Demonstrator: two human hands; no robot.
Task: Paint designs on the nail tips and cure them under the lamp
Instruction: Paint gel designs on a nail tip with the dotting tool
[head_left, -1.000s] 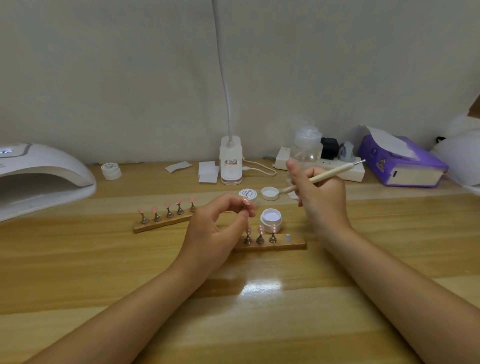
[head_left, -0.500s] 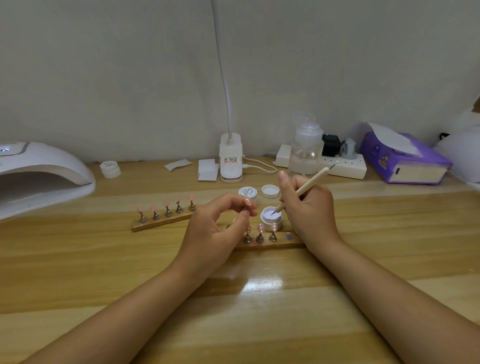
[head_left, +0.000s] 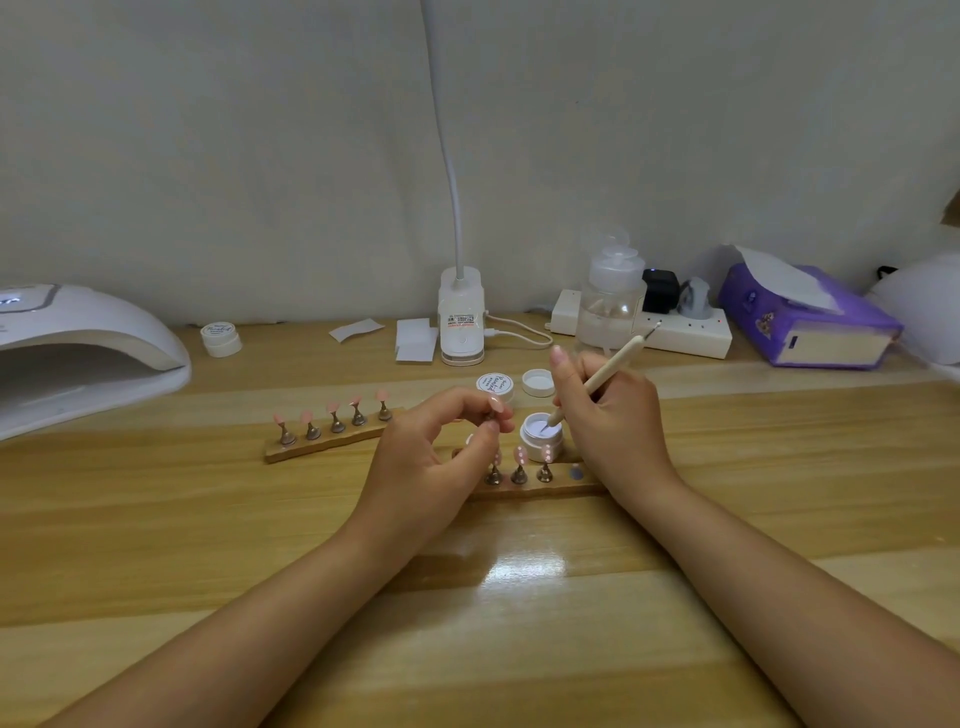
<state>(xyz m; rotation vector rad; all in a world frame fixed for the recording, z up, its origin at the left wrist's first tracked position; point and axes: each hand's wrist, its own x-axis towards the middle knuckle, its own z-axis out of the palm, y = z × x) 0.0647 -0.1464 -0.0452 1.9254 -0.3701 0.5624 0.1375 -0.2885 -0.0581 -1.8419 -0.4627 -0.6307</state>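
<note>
Dipping the brush (head_left: 602, 379) tip into an open white gel pot (head_left: 541, 435) mid-tabletop: right hand (head_left: 613, 421) grips the cream handle, tilted up-right. Pink nail tips (head_left: 520, 455) sit upright on a wooden holder (head_left: 535, 486) just before the pot. Left hand (head_left: 431, 457) pinches one small tip between thumb and forefinger. Curing lamp (head_left: 78, 348) at the left edge.
</note>
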